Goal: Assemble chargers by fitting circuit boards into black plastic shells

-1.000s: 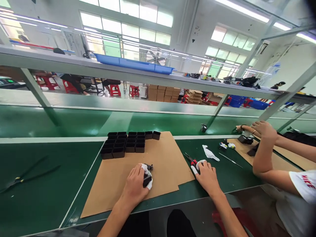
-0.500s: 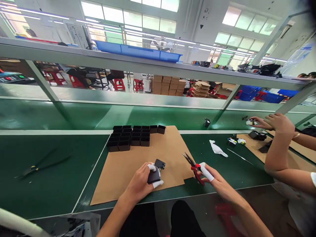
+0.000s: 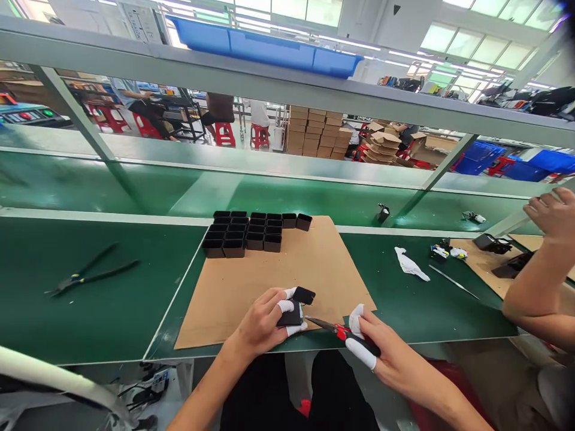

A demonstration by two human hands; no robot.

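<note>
My left hand (image 3: pixel 265 320), with white finger cots, is closed on a small black plastic case (image 3: pixel 290 314) above the near edge of the cardboard. A black flap or cover piece (image 3: pixel 304 296) stands out from the case's upper right. In my right hand (image 3: pixel 381 344), also in white finger cots, are red-and-black long-nose pliers (image 3: pixel 336 330). Their tips point left and lie at the case's right side; whether they touch it I cannot tell. Rows of black open boxes (image 3: pixel 233 246) stand at the cardboard's far end.
Brown cardboard (image 3: pixel 251 275) covers the middle of the green bench. Another pair of pliers (image 3: pixel 92 275) lies spread at left. To the right are a white cloth (image 3: pixel 411 264), a thin metal tool (image 3: pixel 453 281) and small parts (image 3: pixel 440 251). A co-worker's arm (image 3: pixel 545 257) reaches in from the right.
My right hand has brought the pliers left and turned them, so their tips now meet the case's side. The view has tilted downward. The co-worker's hand has let go of a small part.
</note>
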